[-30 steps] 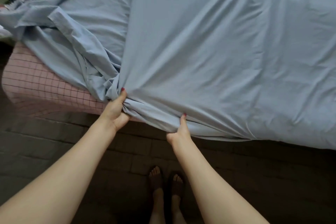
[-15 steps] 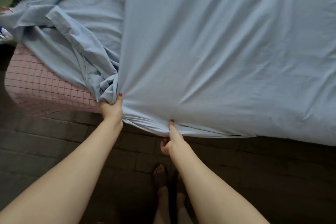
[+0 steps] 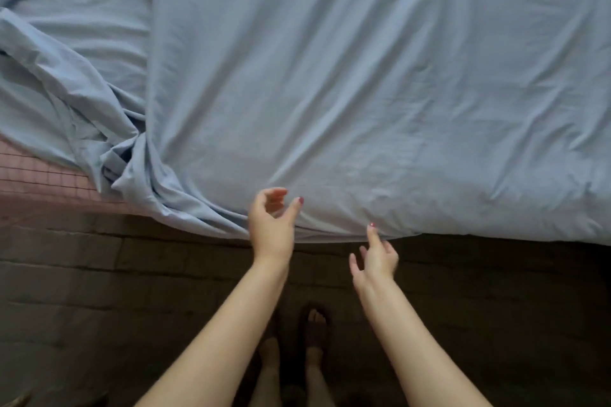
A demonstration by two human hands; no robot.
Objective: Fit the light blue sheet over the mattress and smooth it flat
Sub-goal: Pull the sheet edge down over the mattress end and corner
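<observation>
Your left hand (image 3: 269, 225) and right hand (image 3: 377, 258) hover loose-fingered, holding nothing, at the sheet's (image 3: 330, 92) near edge

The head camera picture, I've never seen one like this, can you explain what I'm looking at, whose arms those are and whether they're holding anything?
The camera sits on a person's head and looks down, so the two bare arms coming up from the bottom are the wearer's own, with their feet below on the dark floor. Ahead is a bed covered by a light blue sheet. On the left the sheet is bunched into folds, and a corner of the pink checked mattress shows uncovered. The left hand is over the sheet's near edge with fingers loosely curled, gripping nothing. The right hand is at the edge too, one finger pointing up at the hem, also holding nothing.
</observation>
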